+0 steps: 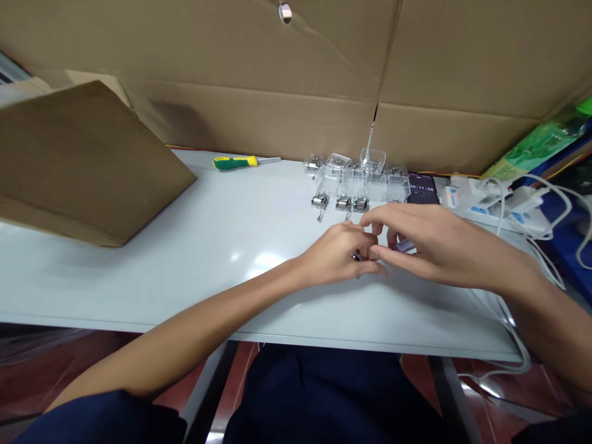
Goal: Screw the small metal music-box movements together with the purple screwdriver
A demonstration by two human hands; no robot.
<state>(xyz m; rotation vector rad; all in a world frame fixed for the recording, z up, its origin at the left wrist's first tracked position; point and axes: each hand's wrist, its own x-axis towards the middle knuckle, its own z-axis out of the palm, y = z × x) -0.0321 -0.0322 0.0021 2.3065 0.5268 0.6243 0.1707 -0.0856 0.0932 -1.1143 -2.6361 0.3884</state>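
Note:
My left hand (340,254) is closed around a small dark metal part (356,256), which shows between its fingers. Right beside it, my right hand (416,243) curves in with thumb and fingertips near the left fingers. Under the right palm a small clear plastic piece (405,245) shows in part; the fingers hide much of it. Behind the hands stand several clear plastic cases (375,185). Small metal mechanisms lie in a row in front of them, among them one at the left (319,201) and one further right (361,204).
A green and yellow screwdriver (235,162) lies at the back. A large cardboard box (92,166) stands at the left. At the right are a phone (422,189), a white power strip (499,206) with cables and a green bottle (536,148). A cardboard wall (277,74) closes the back.

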